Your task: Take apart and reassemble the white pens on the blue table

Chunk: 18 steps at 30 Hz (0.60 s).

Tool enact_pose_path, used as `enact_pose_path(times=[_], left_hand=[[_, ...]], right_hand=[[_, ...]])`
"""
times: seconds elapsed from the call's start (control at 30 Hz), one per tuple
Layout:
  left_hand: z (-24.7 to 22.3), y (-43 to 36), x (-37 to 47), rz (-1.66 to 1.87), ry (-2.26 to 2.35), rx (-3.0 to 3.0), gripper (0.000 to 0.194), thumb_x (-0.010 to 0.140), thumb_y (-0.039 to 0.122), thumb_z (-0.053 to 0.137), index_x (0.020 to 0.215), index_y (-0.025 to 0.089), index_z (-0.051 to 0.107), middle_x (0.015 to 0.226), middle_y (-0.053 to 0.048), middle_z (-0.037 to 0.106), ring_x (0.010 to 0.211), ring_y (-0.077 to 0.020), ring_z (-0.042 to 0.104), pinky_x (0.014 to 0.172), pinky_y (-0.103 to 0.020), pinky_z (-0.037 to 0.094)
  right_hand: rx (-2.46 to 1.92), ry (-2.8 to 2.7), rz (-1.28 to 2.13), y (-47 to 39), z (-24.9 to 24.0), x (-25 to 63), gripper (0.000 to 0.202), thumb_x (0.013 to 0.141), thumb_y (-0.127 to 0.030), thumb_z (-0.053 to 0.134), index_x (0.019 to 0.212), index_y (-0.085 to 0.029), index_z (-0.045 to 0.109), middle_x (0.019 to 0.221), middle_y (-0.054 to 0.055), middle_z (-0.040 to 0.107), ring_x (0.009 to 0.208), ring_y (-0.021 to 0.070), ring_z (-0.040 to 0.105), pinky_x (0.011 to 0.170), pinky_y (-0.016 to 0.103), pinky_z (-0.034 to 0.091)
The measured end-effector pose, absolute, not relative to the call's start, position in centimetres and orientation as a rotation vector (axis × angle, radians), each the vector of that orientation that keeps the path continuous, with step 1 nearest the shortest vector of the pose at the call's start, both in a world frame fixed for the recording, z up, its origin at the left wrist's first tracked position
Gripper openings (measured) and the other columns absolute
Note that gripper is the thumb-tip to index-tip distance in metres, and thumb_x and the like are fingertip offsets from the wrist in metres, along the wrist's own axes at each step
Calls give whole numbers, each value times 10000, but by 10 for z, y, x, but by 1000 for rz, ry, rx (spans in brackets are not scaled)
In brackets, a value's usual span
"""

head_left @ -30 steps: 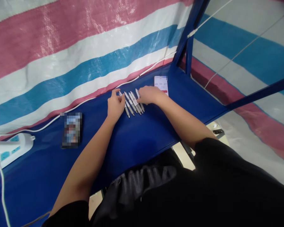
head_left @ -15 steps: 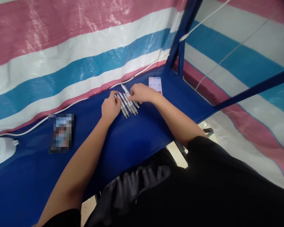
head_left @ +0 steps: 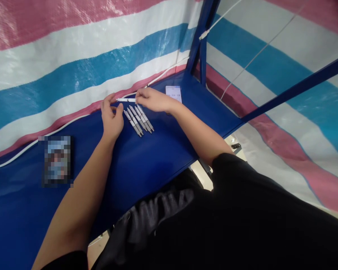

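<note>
Several white and grey pens point(head_left: 139, 120) lie side by side on the blue table point(head_left: 157, 153), slanting down to the right. Behind them, my right hand point(head_left: 150, 99) is closed on one end of a white pen point(head_left: 126, 99), which it holds roughly level. My left hand point(head_left: 112, 118) is left of the row, its thumb and fingers apart, with the fingertips close to the pen's free end. Whether they touch that end cannot be made out.
A phone with a lit screen point(head_left: 173, 93) lies behind my right wrist. A dark pixelated item point(head_left: 58, 160) lies left of my left forearm. A white cable point(head_left: 30, 145) runs along the striped sheet; a blue post point(head_left: 198, 45) rises at the back corner.
My left hand has opened and moved off the pen row. My right hand has lifted a pen and turned it level behind the others. The camera view has shifted to the right.
</note>
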State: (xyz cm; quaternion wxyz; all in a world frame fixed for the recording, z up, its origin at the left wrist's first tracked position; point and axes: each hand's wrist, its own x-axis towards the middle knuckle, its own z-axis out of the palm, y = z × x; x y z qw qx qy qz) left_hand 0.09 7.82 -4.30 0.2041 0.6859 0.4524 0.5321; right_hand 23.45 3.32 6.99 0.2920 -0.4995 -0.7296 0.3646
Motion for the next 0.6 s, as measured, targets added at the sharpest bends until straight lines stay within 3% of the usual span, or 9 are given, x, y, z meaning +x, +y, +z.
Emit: enact_pose_path(times=[0.07, 0.17, 0.27, 0.43, 0.6], left_hand=[[-42, 80, 1, 1487, 1152, 1902, 513, 1046, 702, 738, 1385, 318, 708, 1243, -95, 744, 998, -248, 746, 930, -410, 651], [-34, 76, 4, 1445, 1005, 1871, 575, 1015, 799, 724, 1315, 309, 727, 1067, -66, 747, 925, -229, 738, 863, -377, 644], [-26, 72, 6, 1420, 949, 1847, 625, 960, 848, 761, 1238, 288, 746, 974, -47, 740, 867, -206, 725, 804, -344, 626], [-30, 75, 5, 1367, 961, 1676, 587, 954, 837, 783, 1045, 259, 743, 788, -6, 668, 695, -150, 655, 650, -288, 550], [-32, 76, 5, 1363, 981, 1561, 505, 994, 745, 808, 985, 246, 731, 752, 1, 682, 643, -123, 626, 611, -263, 520]], right_hand=[[-1312, -1870, 1132, 30, 74, 236, 221, 1143, -169, 484, 947, -208, 579, 657, -71, 439, 591, 134, 372, 552, 271, 304], [-1267, -1733, 1374, 25, 82, 242, 282, 1213, -263, 436, 987, -199, 592, 609, -106, 313, 522, 117, 227, 474, 251, 203], [-1266, -1624, 1553, 22, 88, 250, 346, 1237, -278, 399, 992, -176, 621, 594, -111, 277, 503, 107, 153, 450, 248, 138], [-1272, -1623, 1620, 25, 85, 257, 357, 1164, -468, 638, 931, -199, 649, 583, -103, 268, 480, 107, 191, 423, 261, 170], [-1320, -1753, 1675, 29, 81, 258, 504, 1117, -589, 710, 805, -227, 552, 578, -102, 268, 475, 81, 186, 420, 238, 151]])
